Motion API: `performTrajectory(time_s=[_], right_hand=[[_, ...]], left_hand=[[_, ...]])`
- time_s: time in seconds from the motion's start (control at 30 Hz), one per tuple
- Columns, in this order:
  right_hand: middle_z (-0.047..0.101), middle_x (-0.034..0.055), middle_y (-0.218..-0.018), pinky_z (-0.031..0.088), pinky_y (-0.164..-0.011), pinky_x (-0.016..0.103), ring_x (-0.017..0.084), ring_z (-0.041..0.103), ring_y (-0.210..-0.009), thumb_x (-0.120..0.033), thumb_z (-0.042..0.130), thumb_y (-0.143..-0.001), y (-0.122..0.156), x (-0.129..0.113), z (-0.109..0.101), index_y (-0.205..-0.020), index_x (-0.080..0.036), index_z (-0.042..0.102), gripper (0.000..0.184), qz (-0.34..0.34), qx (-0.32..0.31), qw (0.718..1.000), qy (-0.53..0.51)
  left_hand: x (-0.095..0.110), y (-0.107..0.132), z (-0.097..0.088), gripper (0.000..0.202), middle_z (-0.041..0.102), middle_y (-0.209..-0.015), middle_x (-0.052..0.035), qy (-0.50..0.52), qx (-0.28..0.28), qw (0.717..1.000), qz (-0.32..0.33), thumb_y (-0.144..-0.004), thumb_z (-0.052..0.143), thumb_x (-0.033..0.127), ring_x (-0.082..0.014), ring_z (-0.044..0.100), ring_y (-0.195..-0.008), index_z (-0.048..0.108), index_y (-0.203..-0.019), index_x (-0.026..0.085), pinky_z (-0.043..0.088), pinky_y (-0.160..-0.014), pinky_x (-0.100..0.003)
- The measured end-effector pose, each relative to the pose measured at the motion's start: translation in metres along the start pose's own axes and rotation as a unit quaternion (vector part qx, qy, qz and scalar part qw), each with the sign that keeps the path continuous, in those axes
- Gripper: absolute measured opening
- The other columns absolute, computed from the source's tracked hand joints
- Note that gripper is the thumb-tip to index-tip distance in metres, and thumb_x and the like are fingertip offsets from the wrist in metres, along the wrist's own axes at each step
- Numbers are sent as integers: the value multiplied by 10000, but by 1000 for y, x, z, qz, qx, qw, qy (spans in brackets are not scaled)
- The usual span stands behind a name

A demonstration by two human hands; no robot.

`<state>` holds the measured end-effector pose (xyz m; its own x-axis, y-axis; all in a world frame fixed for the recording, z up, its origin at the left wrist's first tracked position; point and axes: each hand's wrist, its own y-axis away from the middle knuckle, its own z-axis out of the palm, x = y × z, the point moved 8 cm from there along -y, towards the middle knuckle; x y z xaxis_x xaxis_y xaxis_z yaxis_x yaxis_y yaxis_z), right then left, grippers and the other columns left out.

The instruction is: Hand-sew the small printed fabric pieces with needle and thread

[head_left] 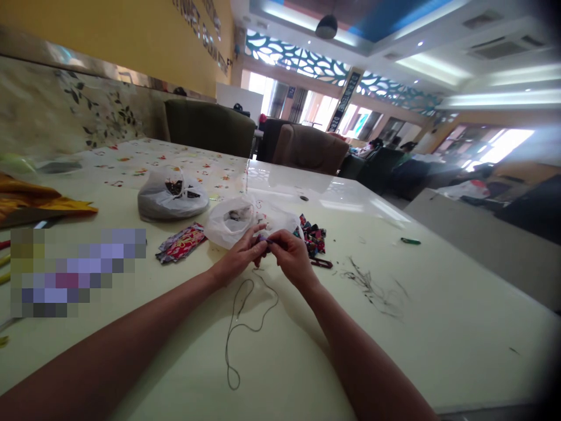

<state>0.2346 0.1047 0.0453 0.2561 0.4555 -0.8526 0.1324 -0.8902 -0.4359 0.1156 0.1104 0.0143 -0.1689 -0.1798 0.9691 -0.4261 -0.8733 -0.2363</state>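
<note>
My left hand (242, 252) and my right hand (289, 252) meet above the table, fingertips pinched together around a small purplish piece of what looks like fabric (262, 238). Most of that piece is hidden by the fingers. Below my hands a long dark thread (253, 328) lies in loose loops on the tabletop. Just behind them sits a white plastic bag (222, 224) with pale stuff showing in its opening. Patterned fabric pieces (184, 241) lie left of my hands, and a pile of dark, colourful fabric scraps (314, 237) is at the right.
Another white plastic bag (151, 202) with dark contents stands further left on the pale table (442, 345). Thread ends (366, 280) and a small green tool (411, 241) lie to the right. Golden cloth (39, 202) is at far left. Chairs (210, 128) stand behind.
</note>
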Motion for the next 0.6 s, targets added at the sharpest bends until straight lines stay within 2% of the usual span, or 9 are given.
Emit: performTrajectory(time_s=[0.1,0.13,0.2,0.3,0.4,0.5,0.6], right_hand=[[583,2,-688,390,-484,220,117,503,-595,-274,623,-808,0,2,-4,-776,-187,605,95,7,28,1000,-4],[576,-4,-677,390,-479,220,114,498,-585,-278,634,-801,-1,2,-4,-782,-189,602,97,9,23,1000,-7],[570,-19,-662,394,-468,218,105,486,-553,-284,649,-792,-1,4,1,-811,-191,595,110,17,-3,999,-28],[566,-35,-638,392,-431,213,93,474,-501,-297,644,-796,0,6,7,-833,-189,574,133,35,-27,997,-66],[558,-37,-618,395,-412,212,94,478,-485,-301,614,-812,1,7,9,-814,-186,554,130,44,-18,996,-70],[558,-37,-641,416,-429,215,97,486,-499,-293,601,-812,1,9,8,-890,-182,573,138,38,-10,998,-57],[581,-21,-688,436,-464,224,110,513,-543,-268,589,-806,0,13,8,-984,-182,608,198,38,-11,998,-42]], left_hand=[[-5,-1,-3,392,563,-758,-4,24,12,999,-17,-902,538,509,-110,520,-614,586,-1037,144,442,-594,-252],[-5,-2,-4,372,560,-729,-2,7,13,1000,-15,-898,539,511,-106,515,-593,587,-928,143,434,-582,-250],[-2,-2,-4,361,547,-676,10,-39,10,999,1,-898,531,506,-106,507,-561,564,-820,155,419,-560,-248],[6,-1,-3,356,529,-618,25,-110,9,993,31,-919,488,487,-108,491,-537,544,-765,171,404,-554,-249],[12,1,-1,352,519,-603,31,-136,18,990,42,-930,474,472,-109,486,-545,548,-760,173,402,-568,-248],[10,3,0,359,549,-645,14,-102,27,994,28,-919,492,488,-115,505,-567,568,-793,161,412,-573,-253],[4,3,-2,367,572,-699,-6,-27,49,998,2,-898,531,500,-117,525,-592,587,-809,149,434,-590,-260]])
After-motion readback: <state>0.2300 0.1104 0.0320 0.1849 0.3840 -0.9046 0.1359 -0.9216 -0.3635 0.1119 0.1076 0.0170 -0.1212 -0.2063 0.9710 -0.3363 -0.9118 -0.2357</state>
